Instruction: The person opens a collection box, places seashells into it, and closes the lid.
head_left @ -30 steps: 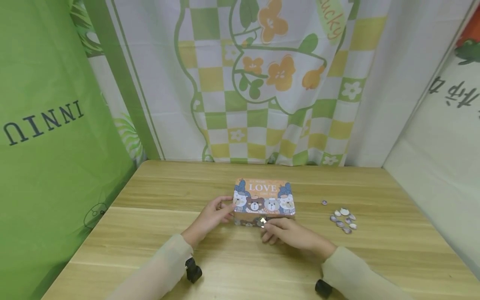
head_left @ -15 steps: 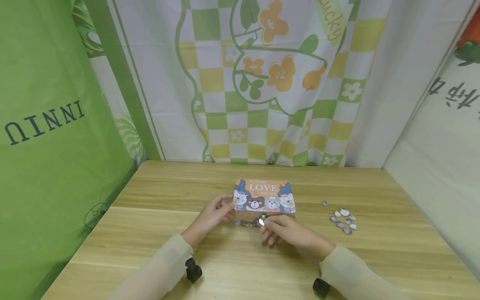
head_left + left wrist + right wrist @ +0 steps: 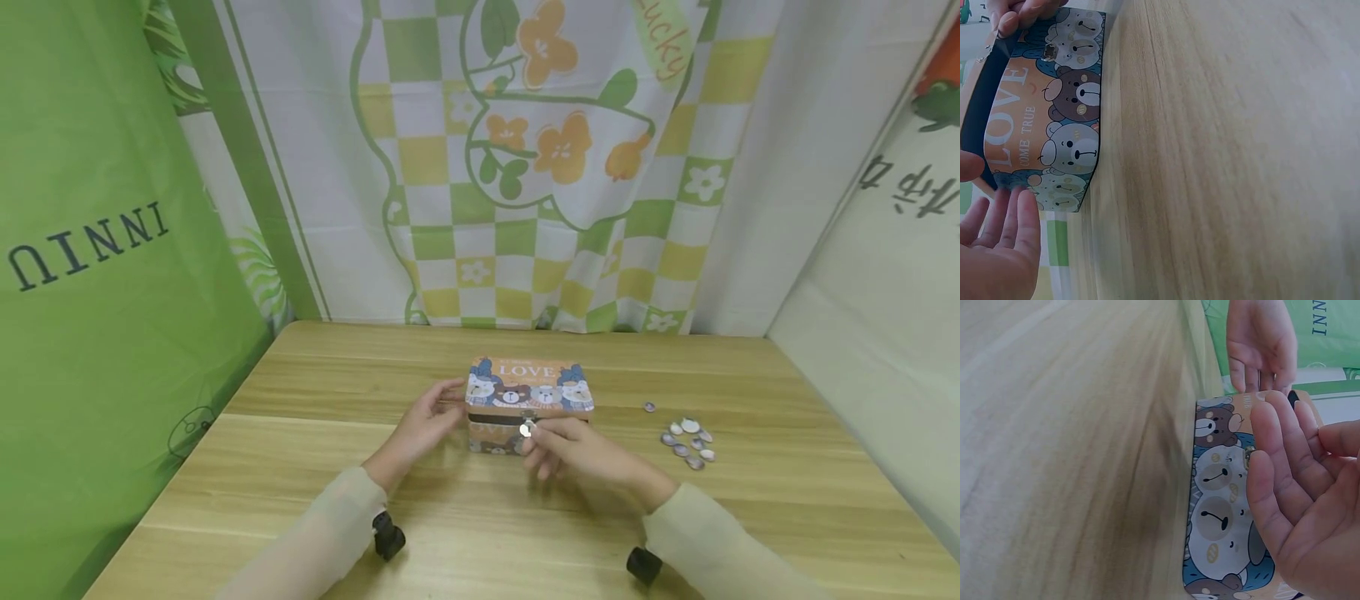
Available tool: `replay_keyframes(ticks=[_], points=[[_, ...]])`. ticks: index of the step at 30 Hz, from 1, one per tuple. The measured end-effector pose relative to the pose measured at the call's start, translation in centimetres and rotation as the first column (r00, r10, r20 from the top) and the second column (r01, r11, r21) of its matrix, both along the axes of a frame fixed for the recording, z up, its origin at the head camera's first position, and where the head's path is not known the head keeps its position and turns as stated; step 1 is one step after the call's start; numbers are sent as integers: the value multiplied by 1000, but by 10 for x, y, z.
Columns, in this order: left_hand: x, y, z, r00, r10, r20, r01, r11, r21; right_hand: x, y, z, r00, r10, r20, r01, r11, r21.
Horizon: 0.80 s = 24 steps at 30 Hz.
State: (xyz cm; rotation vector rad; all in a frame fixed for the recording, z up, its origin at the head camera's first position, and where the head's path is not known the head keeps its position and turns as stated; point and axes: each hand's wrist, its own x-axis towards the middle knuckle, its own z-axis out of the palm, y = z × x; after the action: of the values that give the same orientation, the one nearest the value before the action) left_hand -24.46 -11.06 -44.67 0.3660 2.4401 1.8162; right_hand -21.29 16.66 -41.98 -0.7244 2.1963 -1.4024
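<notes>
One bear-print box (image 3: 517, 398) on the tabletop (image 3: 337, 367), lid (image 3: 528, 373) ajar. Right hand (image 3: 573, 450): grip pinching clasp (image 3: 527, 427). Left hand (image 3: 422, 423): grip spread by left end. Probably light, stiff, slick; lift by clasp, brace sides.

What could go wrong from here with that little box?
The right grip pinches the lid by its clasp, so the lid might slip and drop shut. The left grip sits close to the gap under the lid and could get nipped. Loose shells lie near the right sleeve; a careless sweep might scatter them.
</notes>
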Motion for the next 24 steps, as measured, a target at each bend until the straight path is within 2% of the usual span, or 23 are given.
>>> replay_keyframes(ticks=[6,17,24], points=[[-4,2,0,999,-20,-36,19,1000,-13,-1,1,4,1000,1,3,-1,1000,-20],[-6,1,5,1000,-28,-6,28,999,-37,1,19,11,999,12,-41,-14,999,-32],[-13,3,5,1000,-24,-2,24,1000,-18,0,44,15,998,-57,-24,57,998,-11]])
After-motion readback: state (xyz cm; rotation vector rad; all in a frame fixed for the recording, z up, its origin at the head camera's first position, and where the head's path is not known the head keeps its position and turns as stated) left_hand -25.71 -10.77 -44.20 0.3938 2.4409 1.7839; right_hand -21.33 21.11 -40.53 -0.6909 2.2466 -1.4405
